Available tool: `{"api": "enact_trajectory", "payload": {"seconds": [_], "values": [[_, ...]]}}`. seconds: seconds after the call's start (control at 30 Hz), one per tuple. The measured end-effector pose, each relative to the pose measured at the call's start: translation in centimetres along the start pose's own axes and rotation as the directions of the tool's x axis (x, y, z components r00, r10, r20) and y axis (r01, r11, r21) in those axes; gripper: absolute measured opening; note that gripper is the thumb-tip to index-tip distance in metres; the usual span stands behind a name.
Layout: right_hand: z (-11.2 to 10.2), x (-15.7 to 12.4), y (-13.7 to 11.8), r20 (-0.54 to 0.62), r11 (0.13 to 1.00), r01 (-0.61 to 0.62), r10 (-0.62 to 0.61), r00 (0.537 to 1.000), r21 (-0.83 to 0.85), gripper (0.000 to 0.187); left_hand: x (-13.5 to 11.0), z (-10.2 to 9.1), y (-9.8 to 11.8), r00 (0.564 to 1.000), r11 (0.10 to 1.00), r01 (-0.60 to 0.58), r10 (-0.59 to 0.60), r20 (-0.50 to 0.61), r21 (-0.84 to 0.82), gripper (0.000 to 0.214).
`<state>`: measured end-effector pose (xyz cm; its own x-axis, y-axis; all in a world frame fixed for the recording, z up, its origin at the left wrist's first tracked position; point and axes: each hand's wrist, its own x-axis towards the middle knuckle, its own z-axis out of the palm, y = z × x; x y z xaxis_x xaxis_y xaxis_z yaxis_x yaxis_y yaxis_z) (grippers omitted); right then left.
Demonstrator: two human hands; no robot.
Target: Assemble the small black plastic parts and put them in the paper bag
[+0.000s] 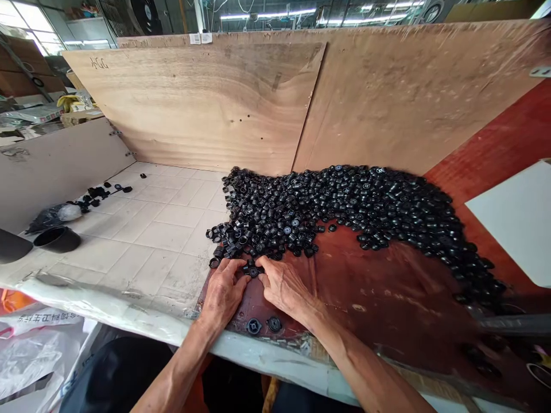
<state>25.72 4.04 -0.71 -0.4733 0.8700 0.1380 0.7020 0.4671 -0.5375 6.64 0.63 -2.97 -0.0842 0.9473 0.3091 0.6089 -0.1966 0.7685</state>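
Note:
My left hand (224, 291) and my right hand (284, 288) meet at the near edge of a large heap of small black plastic caps (297, 209). A few black caps (252, 268) sit between my fingertips, close to the reddish-brown board. Both hands have bent fingers closed against these caps from either side; the exact grip of each fingertip is partly hidden. Nearer to me, two round black caps (253, 326) lie apart from the heap, side by side on the board (344, 298).
A tall plywood panel (215, 103) stands behind the heap. On the left, pale tiles (167, 223) carry a black cup-like container (57, 239), a dark plastic bag (49, 218) and scattered black pieces (97, 197). A white sheet (516, 218) lies at the right.

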Motion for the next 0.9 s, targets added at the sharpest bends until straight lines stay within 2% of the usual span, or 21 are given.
{"api": "enact_trajectory", "payload": {"seconds": [0.1, 0.2, 0.3, 0.43, 0.57, 0.63, 0.73, 0.8, 0.9], "values": [[-0.1, -0.1, 0.0, -0.007, 1.000, 0.019, -0.019, 1.000, 0.021, 0.032, 0.0, -0.4, 0.4, 1.000, 0.999, 0.014, -0.014, 0.007, -0.046, 0.023], [-0.2, -0.1, -0.1, -0.124, 0.997, 0.036, -0.027, 0.992, 0.075, 0.020, 0.0, -0.9, 1.1, 0.986, 0.966, 0.159, -0.144, 0.084, -0.204, 0.024], [-0.3, 0.1, -0.4, -0.250, 0.968, 0.090, -0.029, 0.968, 0.233, 0.019, 0.0, -1.4, 1.7, 0.966, 0.857, 0.256, -0.215, 0.140, -0.447, 0.030], [-0.6, 0.5, -0.8, -0.270, 0.875, 0.185, -0.066, 0.961, 0.448, 0.032, -0.2, -1.9, 2.1, 0.957, 0.710, 0.289, -0.217, 0.191, -0.642, 0.036], [-1.1, 0.5, -1.4, -0.269, 0.817, 0.201, -0.058, 0.961, 0.540, 0.035, -0.4, -2.3, 2.5, 0.942, 0.637, 0.335, -0.226, 0.248, -0.694, 0.036], [-1.4, 0.4, -1.8, -0.265, 0.787, 0.176, -0.016, 0.964, 0.591, 0.034, -0.4, -2.5, 2.6, 0.940, 0.635, 0.340, -0.231, 0.250, -0.694, 0.037], [-1.6, 0.2, -2.1, -0.274, 0.770, 0.152, 0.031, 0.961, 0.620, 0.022, -0.4, -2.5, 2.7, 0.942, 0.653, 0.336, -0.241, 0.234, -0.679, 0.038], [-1.6, 0.2, -2.1, -0.299, 0.770, 0.205, -0.020, 0.954, 0.604, 0.015, -0.4, -2.4, 2.6, 0.944, 0.660, 0.328, -0.257, 0.207, -0.676, 0.038], [-1.3, 0.3, -2.0, -0.339, 0.754, 0.323, -0.141, 0.930, 0.572, 0.024, -0.4, -2.3, 2.4, 0.945, 0.661, 0.320, -0.278, 0.175, -0.679, 0.037]]}}
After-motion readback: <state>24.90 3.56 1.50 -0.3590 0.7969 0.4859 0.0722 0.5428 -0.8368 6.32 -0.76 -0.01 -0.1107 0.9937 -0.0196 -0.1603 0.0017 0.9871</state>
